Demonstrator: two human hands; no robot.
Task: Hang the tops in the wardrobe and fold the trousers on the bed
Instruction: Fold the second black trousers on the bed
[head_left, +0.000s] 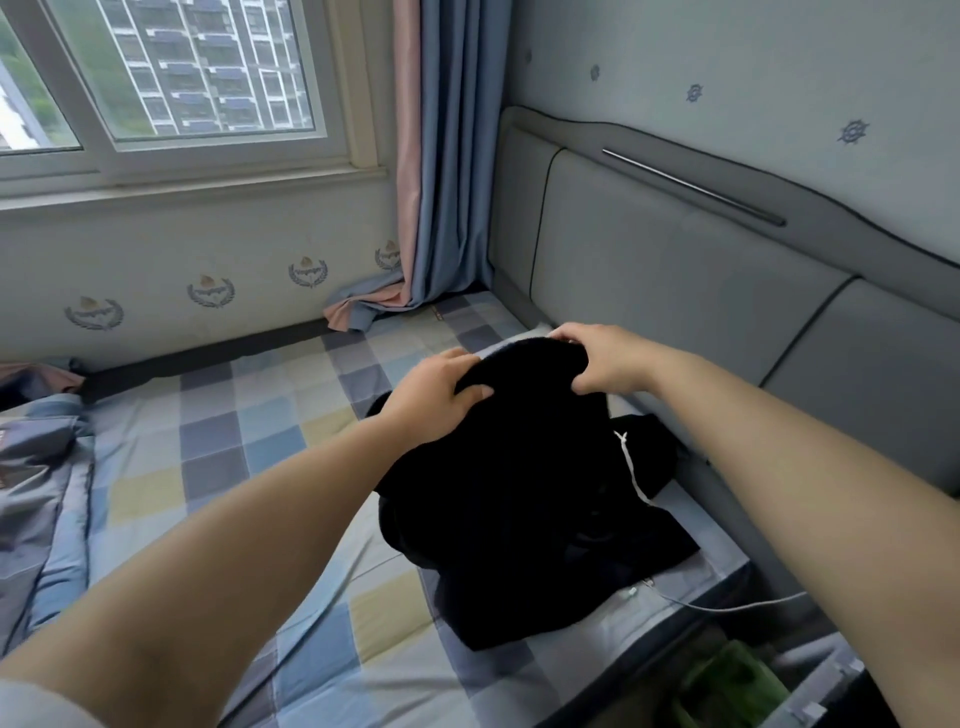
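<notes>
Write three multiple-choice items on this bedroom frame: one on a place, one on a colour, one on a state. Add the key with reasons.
1. Where does the black fabric garment lie?
A. on the checked bedsheet beside the grey padded headboard
B. on the windowsill
C. on the floor

2. What colour is the drawstring on the garment?
A. red
B. white
C. green

3. What are the two hands doing?
A. hanging idle
B. lying flat on the sheet
C. both gripping the garment's top edge

Key: 1 A, its lower part rests on the checked bedsheet next to the grey padded headboard. 2 B, a white drawstring runs down its right part. 3 C, the left hand and right hand curl round the raised fabric.
</notes>
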